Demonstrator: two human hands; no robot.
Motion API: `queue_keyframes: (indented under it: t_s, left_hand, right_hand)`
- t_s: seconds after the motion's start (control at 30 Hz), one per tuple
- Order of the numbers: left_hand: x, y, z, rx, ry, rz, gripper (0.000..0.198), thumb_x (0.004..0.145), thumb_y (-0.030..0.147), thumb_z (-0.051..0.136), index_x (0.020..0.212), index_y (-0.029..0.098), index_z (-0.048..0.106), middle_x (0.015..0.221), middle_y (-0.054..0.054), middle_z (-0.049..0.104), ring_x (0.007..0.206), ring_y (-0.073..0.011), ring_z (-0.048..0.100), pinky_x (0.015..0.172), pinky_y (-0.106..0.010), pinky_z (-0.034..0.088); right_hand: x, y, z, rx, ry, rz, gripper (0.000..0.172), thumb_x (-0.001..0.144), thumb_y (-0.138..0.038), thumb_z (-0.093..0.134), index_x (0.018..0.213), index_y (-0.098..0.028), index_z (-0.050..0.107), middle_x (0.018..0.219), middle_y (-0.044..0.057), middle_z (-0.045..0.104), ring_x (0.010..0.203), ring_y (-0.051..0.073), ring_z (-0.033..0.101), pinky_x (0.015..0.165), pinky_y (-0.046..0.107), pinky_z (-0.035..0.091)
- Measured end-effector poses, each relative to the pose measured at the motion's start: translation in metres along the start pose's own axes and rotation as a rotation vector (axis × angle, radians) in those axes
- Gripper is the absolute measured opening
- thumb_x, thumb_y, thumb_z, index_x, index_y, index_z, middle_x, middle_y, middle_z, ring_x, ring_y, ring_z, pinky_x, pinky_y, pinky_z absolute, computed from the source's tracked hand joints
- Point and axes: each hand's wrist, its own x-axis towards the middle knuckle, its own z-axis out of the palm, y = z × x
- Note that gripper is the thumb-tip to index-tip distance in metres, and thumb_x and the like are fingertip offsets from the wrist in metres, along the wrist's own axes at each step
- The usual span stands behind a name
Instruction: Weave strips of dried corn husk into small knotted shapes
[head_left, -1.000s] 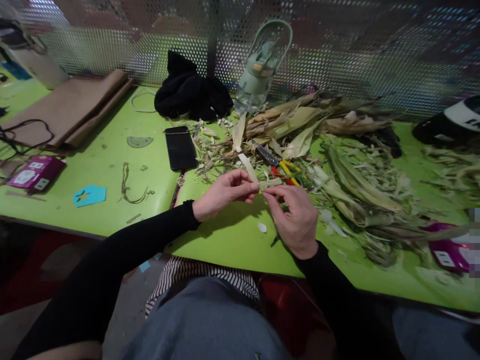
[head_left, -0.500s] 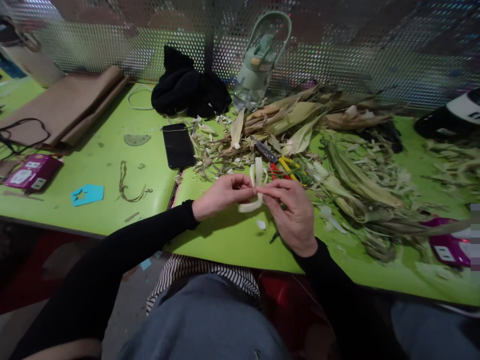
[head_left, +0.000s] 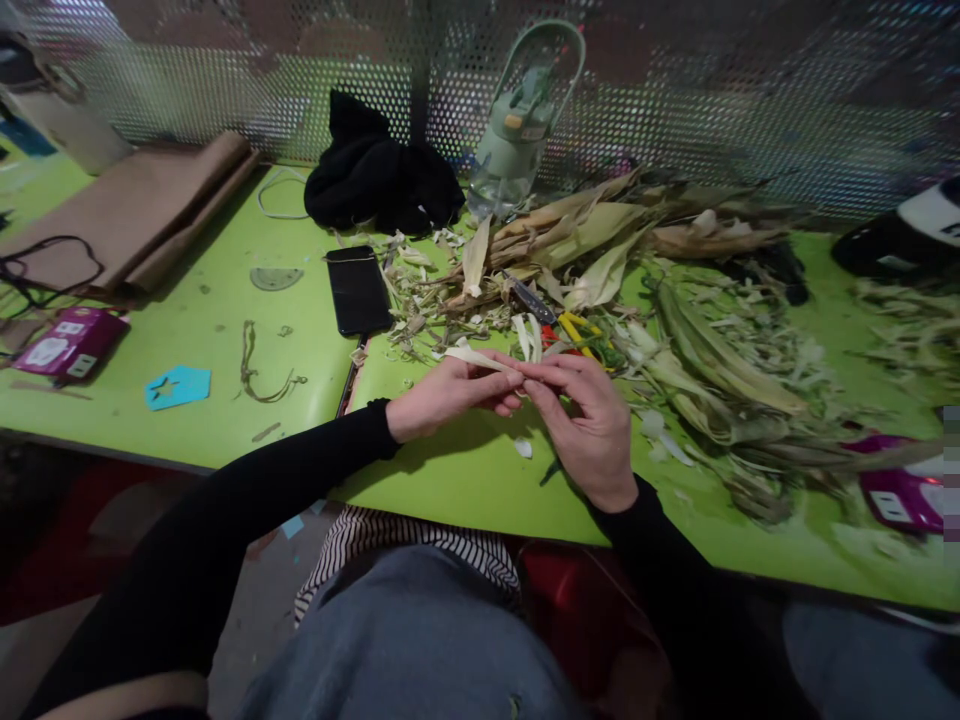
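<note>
Both hands meet above the front of the green table (head_left: 450, 480), fingertips together on a pale strip of corn husk (head_left: 472, 355). My left hand (head_left: 454, 392) is closed, pinching the strip with its thumb on top; one end sticks out over the index finger. From the other side, my right hand (head_left: 581, 420) pinches the strip between thumb and fingers. A pale loop of the husk rises behind the fingertips. Just beyond lie scissors (head_left: 532, 298) with a dark blade, and tools with yellow handles (head_left: 581, 335) and red ones. A small white scrap (head_left: 523, 448) rests below the hands.
Dried corn husks (head_left: 577, 235) and shreds are heaped behind and to the right. A black phone (head_left: 358, 290), a protractor (head_left: 276, 278), a blue paper piece (head_left: 178, 388) and a twine piece (head_left: 262, 375) lie left. A green water bottle (head_left: 510, 150) stands near the perforated screen (head_left: 675, 110).
The husk strip's free end has swung from below the fingertips up over my left hand. My left fingers have shifted their hold; my right hand stays nearly in place.
</note>
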Motion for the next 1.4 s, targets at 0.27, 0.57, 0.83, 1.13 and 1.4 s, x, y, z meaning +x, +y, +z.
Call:
queue_keyframes:
  t_s: [0.27,0.57,0.83,1.13,1.4]
  left_hand:
    - [0.0,0.002,0.002,0.038,0.06,-0.021,0.005,0.088,0.012,0.063,0.092,0.01,0.061,0.069,0.004,0.063,0.062,-0.0052,0.061,0.065,-0.021,0.049]
    - [-0.001,-0.002,0.002,0.23,-0.122,-0.091,0.008,0.09,0.015,0.061,0.084,0.01,0.059,0.074,0.003,0.059,0.06,-0.0054,0.059,0.064,-0.024,0.049]
    - [-0.001,0.0,0.001,0.258,0.018,-0.079,0.008,0.092,0.018,0.059,0.089,0.01,0.058,0.073,0.004,0.057,0.061,-0.0053,0.059,0.064,-0.023,0.049]
    - [-0.002,0.002,0.003,0.216,0.052,-0.115,0.011,0.092,0.019,0.061,0.088,0.009,0.061,0.07,0.003,0.059,0.06,-0.0055,0.058,0.064,-0.023,0.048]
    - [0.0,0.008,0.004,0.08,0.145,-0.181,0.008,0.092,0.012,0.059,0.085,0.01,0.063,0.072,0.001,0.065,0.065,-0.0057,0.061,0.074,-0.024,0.05]
  right_hand:
    - [0.002,-0.002,-0.002,0.102,-0.029,0.285,0.021,0.096,-0.036,0.057,0.094,-0.021,0.072,0.09,0.004,0.071,0.079,0.016,0.065,0.067,0.031,0.052]
    - [0.001,0.002,-0.003,0.18,-0.079,0.286,0.01,0.088,-0.031,0.066,0.09,-0.024,0.073,0.101,0.005,0.064,0.077,0.015,0.06,0.061,0.031,0.051]
    - [0.001,0.002,-0.007,0.07,-0.02,0.103,0.003,0.086,-0.026,0.066,0.087,-0.023,0.067,0.133,0.011,0.059,0.112,0.028,0.062,0.085,0.049,0.055]
    - [-0.005,-0.001,-0.001,0.436,-0.09,0.316,0.011,0.091,-0.032,0.065,0.098,-0.023,0.066,0.082,0.0,0.075,0.053,0.011,0.059,0.049,0.026,0.05]
    - [0.008,-0.002,-0.008,0.033,-0.103,0.054,0.006,0.088,-0.021,0.064,0.086,-0.021,0.07,0.079,0.002,0.068,0.062,0.013,0.058,0.054,0.027,0.047]
